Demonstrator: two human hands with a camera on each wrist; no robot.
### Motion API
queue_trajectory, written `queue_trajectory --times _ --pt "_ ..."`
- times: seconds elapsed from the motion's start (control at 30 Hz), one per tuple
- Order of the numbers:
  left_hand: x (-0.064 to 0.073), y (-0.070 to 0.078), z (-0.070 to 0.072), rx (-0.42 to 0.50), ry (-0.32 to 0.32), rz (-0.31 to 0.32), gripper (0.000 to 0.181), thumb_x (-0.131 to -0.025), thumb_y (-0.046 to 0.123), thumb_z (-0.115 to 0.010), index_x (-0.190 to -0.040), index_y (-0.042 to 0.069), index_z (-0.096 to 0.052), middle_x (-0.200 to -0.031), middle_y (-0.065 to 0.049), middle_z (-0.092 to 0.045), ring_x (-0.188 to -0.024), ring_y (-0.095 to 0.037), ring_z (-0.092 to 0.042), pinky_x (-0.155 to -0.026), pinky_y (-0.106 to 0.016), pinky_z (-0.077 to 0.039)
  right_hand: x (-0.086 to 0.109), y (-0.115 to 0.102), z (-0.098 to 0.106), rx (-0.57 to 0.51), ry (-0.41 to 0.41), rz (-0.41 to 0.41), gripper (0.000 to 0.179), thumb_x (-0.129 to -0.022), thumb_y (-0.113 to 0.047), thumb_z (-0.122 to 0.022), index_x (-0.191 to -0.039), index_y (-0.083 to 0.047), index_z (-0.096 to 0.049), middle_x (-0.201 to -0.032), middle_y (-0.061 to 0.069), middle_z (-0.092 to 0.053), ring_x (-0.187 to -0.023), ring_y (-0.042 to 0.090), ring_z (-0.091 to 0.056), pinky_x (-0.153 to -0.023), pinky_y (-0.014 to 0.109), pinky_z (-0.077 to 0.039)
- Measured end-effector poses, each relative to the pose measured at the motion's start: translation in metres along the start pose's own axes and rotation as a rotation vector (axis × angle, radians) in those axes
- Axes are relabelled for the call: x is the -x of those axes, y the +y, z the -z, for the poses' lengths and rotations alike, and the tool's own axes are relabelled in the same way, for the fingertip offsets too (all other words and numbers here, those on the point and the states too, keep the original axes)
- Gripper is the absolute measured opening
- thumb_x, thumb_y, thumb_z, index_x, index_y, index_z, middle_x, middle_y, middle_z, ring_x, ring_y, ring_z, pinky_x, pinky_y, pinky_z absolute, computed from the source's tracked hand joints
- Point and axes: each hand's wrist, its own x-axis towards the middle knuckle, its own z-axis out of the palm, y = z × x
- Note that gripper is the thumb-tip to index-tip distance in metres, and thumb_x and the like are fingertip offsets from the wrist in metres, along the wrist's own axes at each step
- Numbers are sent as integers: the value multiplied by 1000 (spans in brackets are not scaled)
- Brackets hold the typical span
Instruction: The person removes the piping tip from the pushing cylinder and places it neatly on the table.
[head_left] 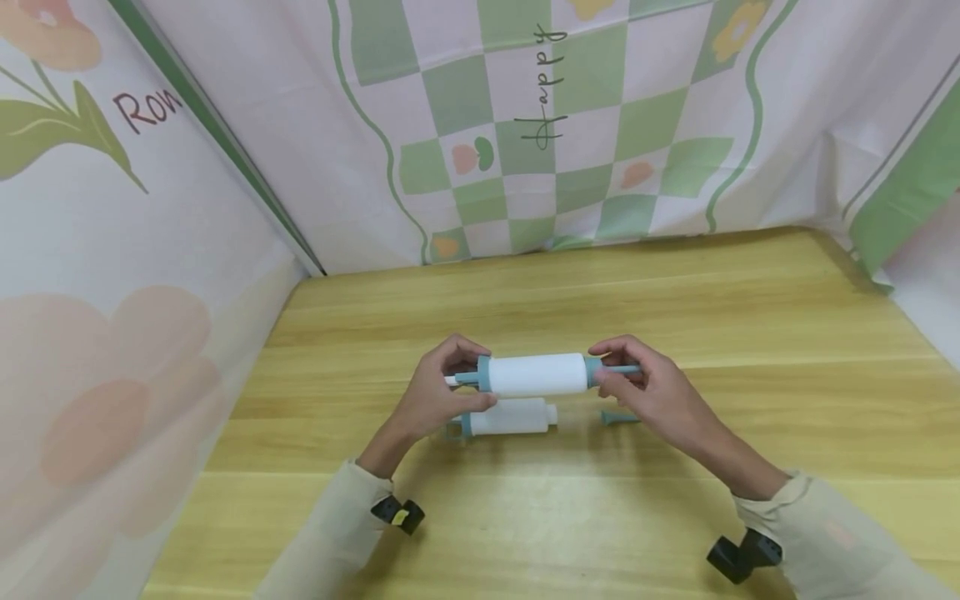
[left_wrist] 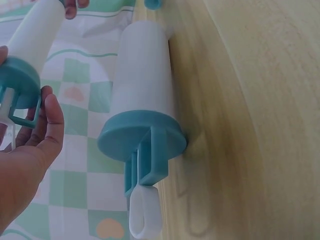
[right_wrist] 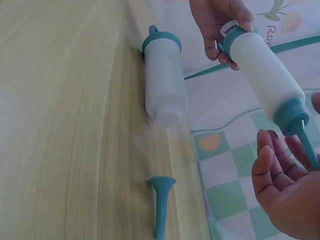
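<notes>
A white cylindrical bottle (head_left: pixel 537 375) is held level above the table, with a teal cap at its left end and a long teal nozzle (right_wrist: pixel 291 115) at its right. My left hand (head_left: pixel 429 390) grips the cap end, thumb and fingers on opposite sides. Around the nozzle's collar curl the thumb and fingers of my right hand (head_left: pixel 663 398); its lower fingers stand apart from it in the right wrist view. A second white bottle (left_wrist: pixel 142 75) lies on the table, with a teal cap, a white loop (left_wrist: pixel 145 212) and a bare neck (right_wrist: pixel 167 116).
A loose teal nozzle (right_wrist: pixel 161 202) lies on the wooden table (head_left: pixel 555 517), off the second bottle's neck end. Patterned cloth (head_left: pixel 517 108) hangs along the table's far and left sides.
</notes>
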Motion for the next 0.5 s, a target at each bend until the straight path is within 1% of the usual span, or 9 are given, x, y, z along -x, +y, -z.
queue_trajectory --times 0.1,0.17,0.33,0.5 --pt "1 0 0 3 -2 1 46 -79 11 -79 -121 4 -60 -112 -9 -65 -101 -26 -64 -82 -46 -56 0 -2 -1 26 10 -14 31 -105 -17 -54 -130 2 -54 -104 14 -64 -83 21 -66 -67 33 -55" --pt "1 0 0 4 -4 3 46 -79 11 -79 -120 5 -60 -113 -9 -65 -101 -26 -64 -82 -46 -56 0 -2 -1 50 23 -31 30 -106 -20 -53 -127 1 -56 -100 12 -65 -80 22 -65 -65 34 -54" --pt "2 1 0 -2 0 5 46 -79 10 -80 -120 6 -61 -113 -9 -65 -102 -26 -64 -83 -46 -56 -1 -2 -2 54 30 -67 27 -106 -23 -53 -119 0 -58 -93 14 -67 -77 23 -64 -65 34 -55" --pt "2 0 0 0 -2 2 46 -79 10 -80 -120 6 -61 -114 -9 -65 -102 -27 -64 -82 -48 -56 -1 0 -3 44 18 -63 27 -106 -23 -54 -116 1 -58 -91 13 -67 -77 23 -64 -66 34 -56"
